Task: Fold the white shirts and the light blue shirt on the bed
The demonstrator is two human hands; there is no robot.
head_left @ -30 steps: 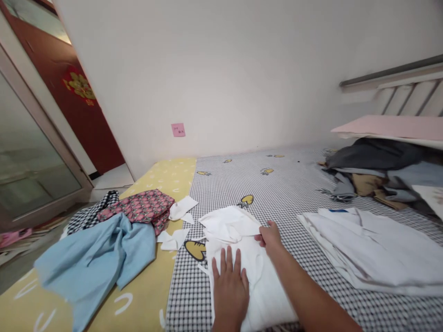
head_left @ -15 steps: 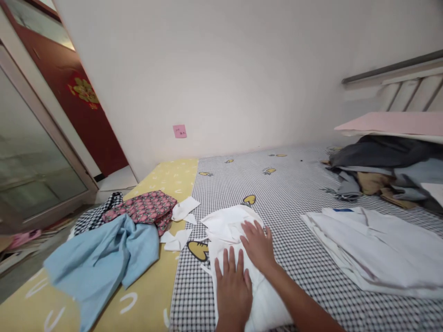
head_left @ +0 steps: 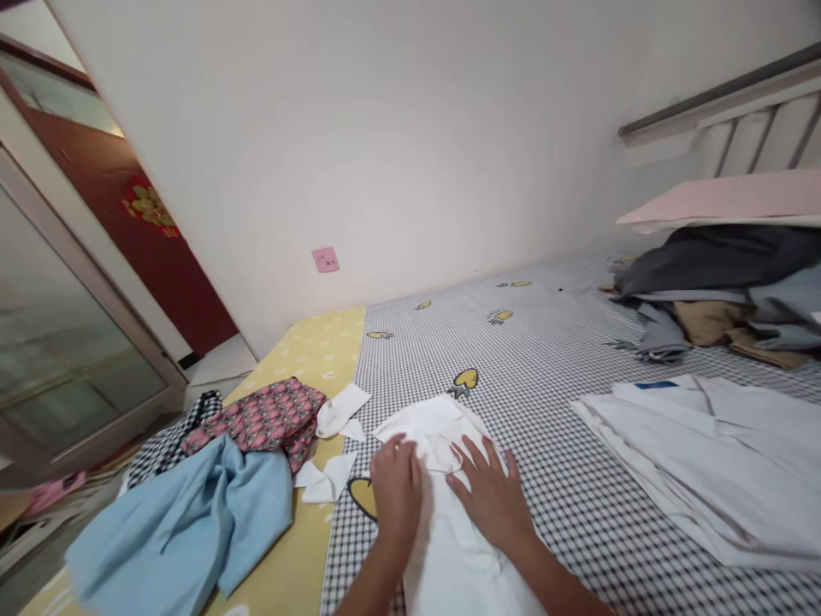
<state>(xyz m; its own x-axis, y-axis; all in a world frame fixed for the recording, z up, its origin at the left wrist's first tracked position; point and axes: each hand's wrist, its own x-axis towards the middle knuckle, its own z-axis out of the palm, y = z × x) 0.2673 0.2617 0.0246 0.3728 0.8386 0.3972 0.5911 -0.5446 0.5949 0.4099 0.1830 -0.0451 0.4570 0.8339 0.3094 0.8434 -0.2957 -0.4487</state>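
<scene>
A white garment (head_left: 458,547) lies folded lengthwise on the checked bedsheet in front of me, its far end rounded and slightly rumpled. My left hand (head_left: 396,492) is at its upper left edge, with fingers curled together on the cloth. Flat on the upper right part rests my right hand (head_left: 495,496), its fingers spread and holding nothing. The fabric directly beneath both hands is hidden.
Left of the garment are white cloth scraps (head_left: 330,479), a light blue garment (head_left: 186,522) and a pink patterned cloth (head_left: 260,419). Folded white clothes (head_left: 724,462) lie on the right, with a dark clothes pile (head_left: 718,261) behind. A wall (head_left: 449,154) bounds the bed.
My left hand has moved forward and to the left, going from flat to curled fingers at the garment's edge. My right hand has shifted slightly back toward me, still spread.
</scene>
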